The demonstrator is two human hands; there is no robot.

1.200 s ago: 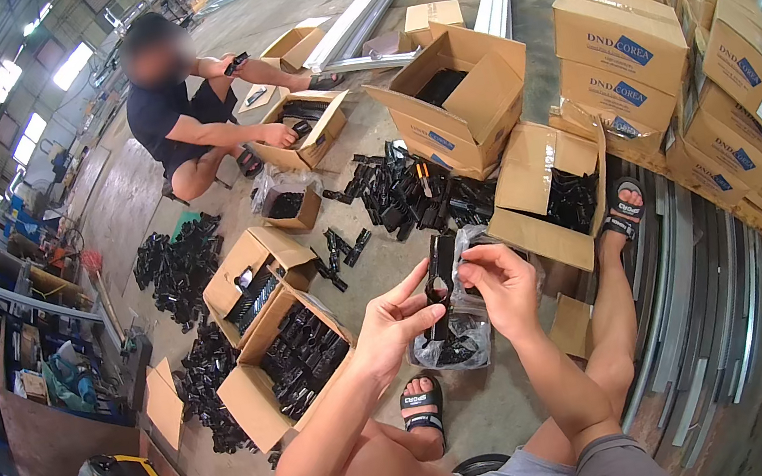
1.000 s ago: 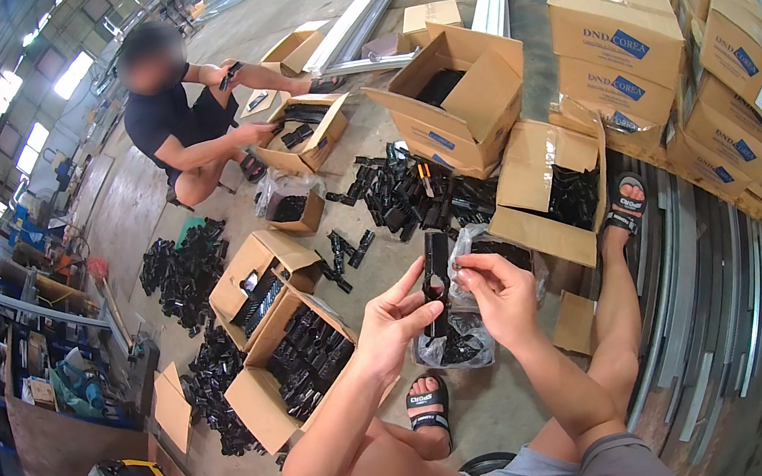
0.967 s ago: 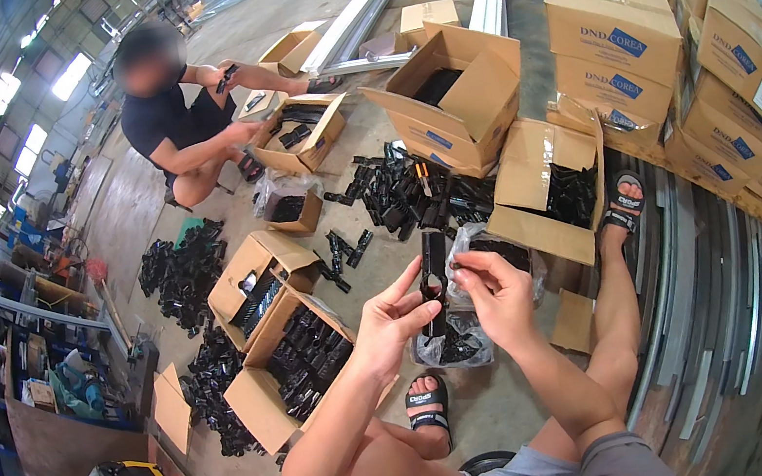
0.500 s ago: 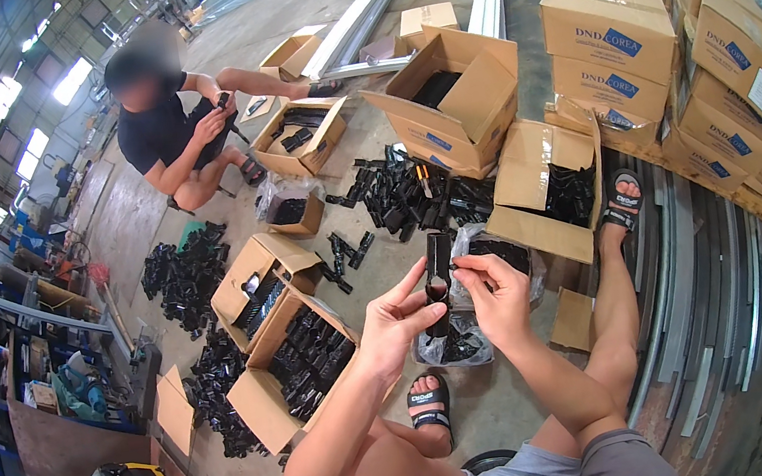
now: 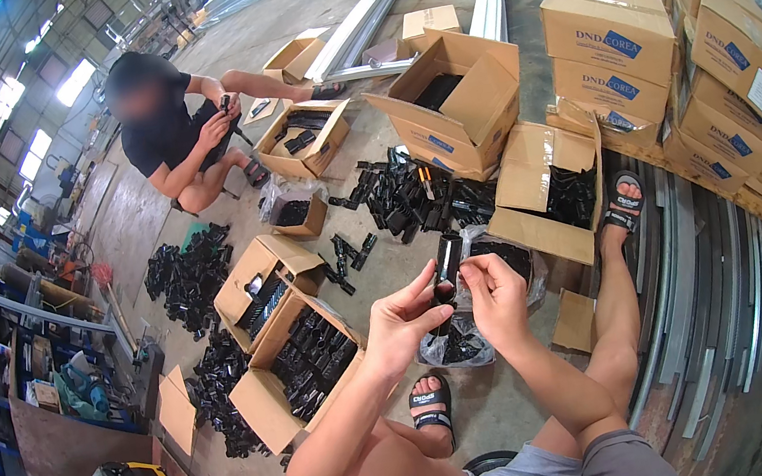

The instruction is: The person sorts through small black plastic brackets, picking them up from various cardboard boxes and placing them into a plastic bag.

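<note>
An open box (image 5: 266, 410) is seen left of the left hand (image 5: 402, 325), by which a black part (image 5: 448, 252) is pinched between thumb and finger. The part is held between both hands, long axis running roughly forward. Its right edge is met by the right hand's (image 5: 498, 294) bunched fingertips; whether anything is gripped there cannot be told.

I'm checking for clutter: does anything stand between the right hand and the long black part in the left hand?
Nothing visible does: the right hand has its fingertips at the right side of the long black part; clear plastic lies beyond.
</note>
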